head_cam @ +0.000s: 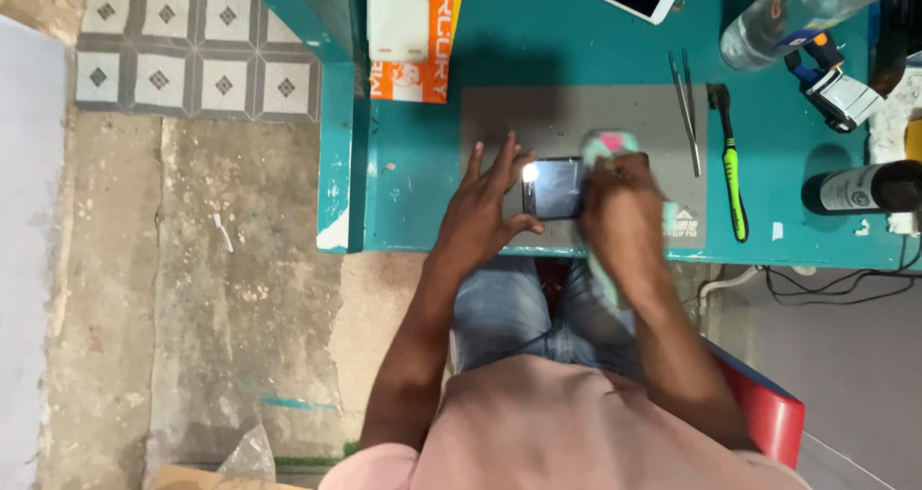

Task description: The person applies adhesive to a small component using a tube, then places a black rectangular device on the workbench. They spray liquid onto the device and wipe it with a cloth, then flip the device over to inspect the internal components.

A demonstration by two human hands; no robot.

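A small dark glossy phone (555, 188) lies on a grey rectangular work mat (595, 115) near the front edge of the teal table (423, 202). The left hand (485, 202) steadies its left end, fingers spread wide, thumb curled against the near corner. The right hand (619, 202) covers the phone's right end, closed around a pale green cloth (609, 144) with a pink patch. Right of the hands lie metal tweezers (686, 106) and a green-handled brush (732, 163).
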